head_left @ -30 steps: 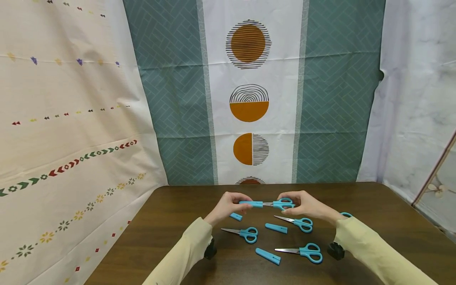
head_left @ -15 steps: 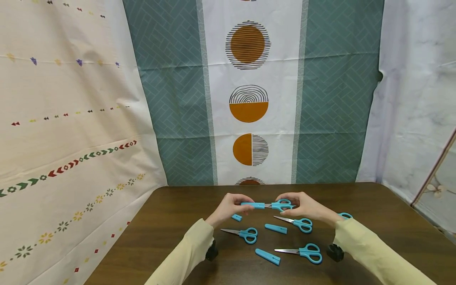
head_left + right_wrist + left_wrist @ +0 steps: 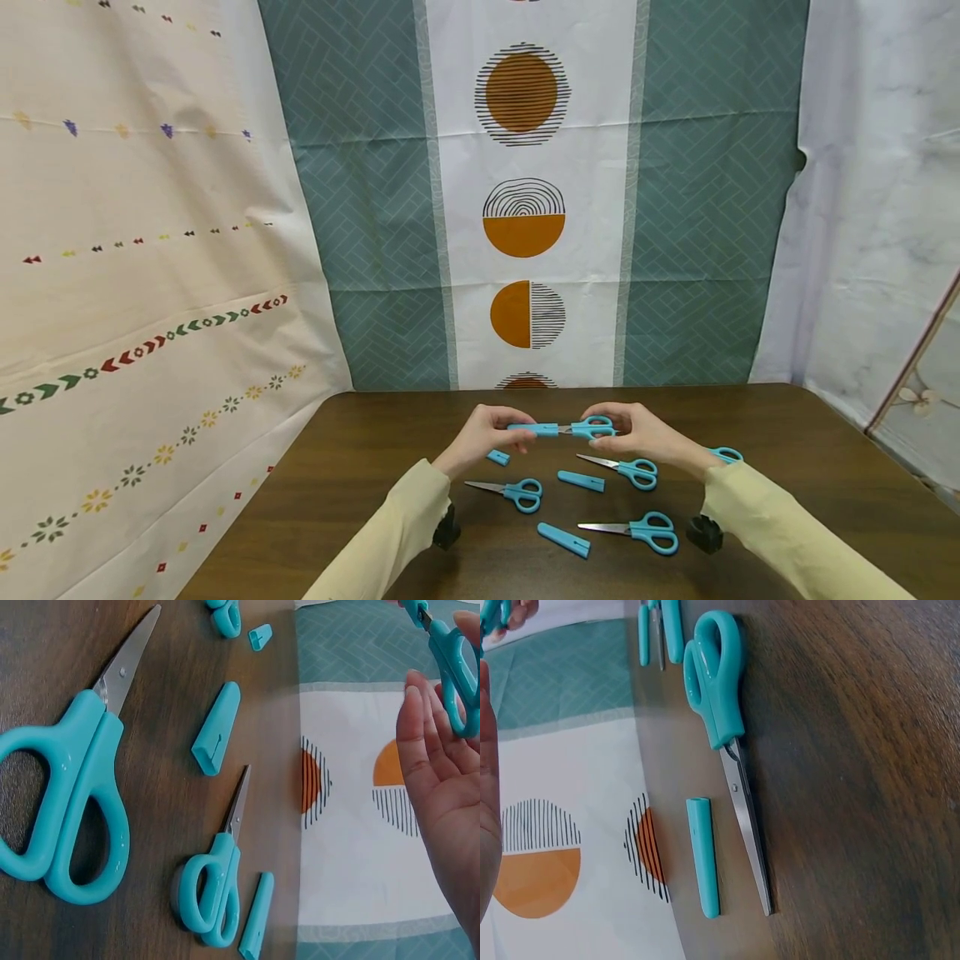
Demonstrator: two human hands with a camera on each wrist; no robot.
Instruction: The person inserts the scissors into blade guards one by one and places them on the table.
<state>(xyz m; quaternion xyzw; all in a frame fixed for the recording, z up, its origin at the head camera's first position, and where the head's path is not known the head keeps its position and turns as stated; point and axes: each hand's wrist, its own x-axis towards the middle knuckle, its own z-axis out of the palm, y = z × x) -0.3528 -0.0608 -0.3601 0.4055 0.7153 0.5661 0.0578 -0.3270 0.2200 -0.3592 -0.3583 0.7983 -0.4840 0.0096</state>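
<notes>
Above the table, my left hand pinches a light blue blade cap by its far-left end. Opposite it, my right hand holds a pair of scissors by the blue handles, blades pointing left. Their tips are inside the cap, and a short stretch of metal shows between cap and handles. In the right wrist view the held scissors are seen at the top right corner, against the fingers. Only the edge of my left hand enters the left wrist view.
Below my hands lie uncapped scissors, more scissors and a nearer pair of scissors. Loose caps lie among them: a middle cap, a near cap and a partly hidden cap. Other scissors show behind my right wrist.
The cap and the scissors' handles have come slightly closer together, so less blade shows between them. Both hands keep their hold; the things on the table have not moved.
</notes>
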